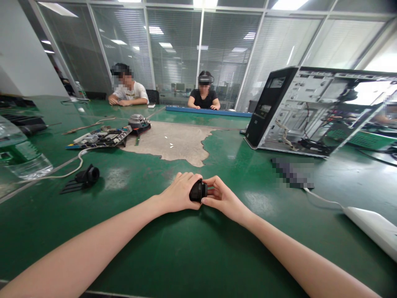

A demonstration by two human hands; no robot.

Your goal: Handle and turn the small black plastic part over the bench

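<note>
My left hand (180,191) is wrapped around a black rounded device (196,191) with a stepped, narrower collar facing right. The thumb and fingertips of my right hand (223,198) pinch that collar end. Both hands are low over the green tabletop (198,252) in front of me, and the device lies sideways between them. My left palm and fingers cover its left part, so its exact kind cannot be told. To the left lies another black part (88,176) with a round opening and a slatted flat piece.
At left stand a water bottle (23,151) and a circuit board (101,137) beside a cooling fan (139,122). An open computer case (310,111) stands at right. A blurred phone (290,171) is cabled to a white power strip (372,229). Two people (204,93) sit across.
</note>
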